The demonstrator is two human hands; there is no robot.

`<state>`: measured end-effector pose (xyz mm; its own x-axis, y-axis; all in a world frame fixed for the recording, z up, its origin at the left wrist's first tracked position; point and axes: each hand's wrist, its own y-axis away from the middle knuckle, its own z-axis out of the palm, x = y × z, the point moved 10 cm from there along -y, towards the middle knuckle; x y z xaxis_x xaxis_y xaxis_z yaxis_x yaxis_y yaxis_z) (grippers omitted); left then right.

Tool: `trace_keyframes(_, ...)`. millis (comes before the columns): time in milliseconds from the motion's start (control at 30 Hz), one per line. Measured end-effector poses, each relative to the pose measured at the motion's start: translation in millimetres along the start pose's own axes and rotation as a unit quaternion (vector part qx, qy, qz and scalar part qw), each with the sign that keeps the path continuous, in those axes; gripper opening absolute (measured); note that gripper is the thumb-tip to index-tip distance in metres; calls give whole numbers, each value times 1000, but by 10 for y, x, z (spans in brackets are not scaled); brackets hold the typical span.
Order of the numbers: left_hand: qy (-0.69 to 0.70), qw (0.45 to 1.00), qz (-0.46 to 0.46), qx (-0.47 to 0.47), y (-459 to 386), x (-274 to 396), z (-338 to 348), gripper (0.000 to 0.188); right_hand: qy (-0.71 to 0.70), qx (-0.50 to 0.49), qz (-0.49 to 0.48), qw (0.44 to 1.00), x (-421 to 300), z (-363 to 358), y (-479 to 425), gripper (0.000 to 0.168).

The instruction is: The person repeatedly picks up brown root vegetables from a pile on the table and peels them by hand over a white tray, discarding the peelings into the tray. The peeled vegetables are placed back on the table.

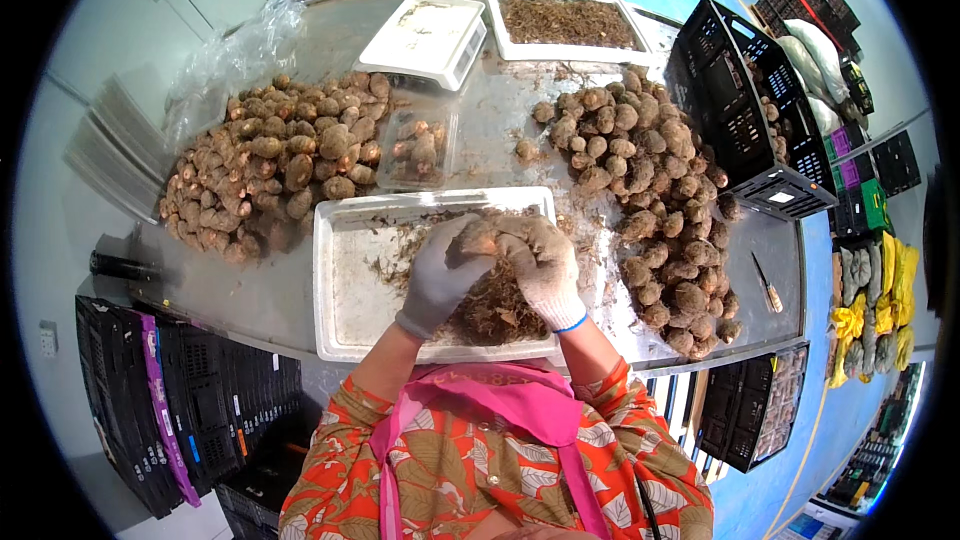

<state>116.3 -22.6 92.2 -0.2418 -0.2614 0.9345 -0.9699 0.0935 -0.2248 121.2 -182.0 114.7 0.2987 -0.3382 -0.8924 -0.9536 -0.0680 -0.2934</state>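
Note:
My left hand point(444, 274), in a grey glove, and my right hand point(541, 262), in a dirty pale knit glove with a blue cuff edge, meet around a brown taro corm point(480, 240). Both hold it above a white foam tray point(352, 285) containing fibrous brown peelings point(495, 307). Beyond the tray lies a clear plastic box point(417, 146) with several corms in it. A large pile of corms point(277, 157) rests to the left, and another pile of hairier corms point(660, 202) to the right.
A white scale point(424, 37) and a foam tray of peelings point(570, 21) stand at the back. A tilted black crate point(750, 105) is at the right, near a knife point(766, 283). A crumpled plastic bag point(240, 52) lies back left. Stacked black crates point(187, 390) stand below the table's left side.

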Motion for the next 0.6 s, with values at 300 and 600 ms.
trace_keyframes(300,207,965,-147,-63,-11,-108,98,35,29,31,68,997,229,109,28,11)
trace_keyframes(600,217,960,-153,-87,60,-228,64,39,-84,-57,54,993,371,140,25,22)
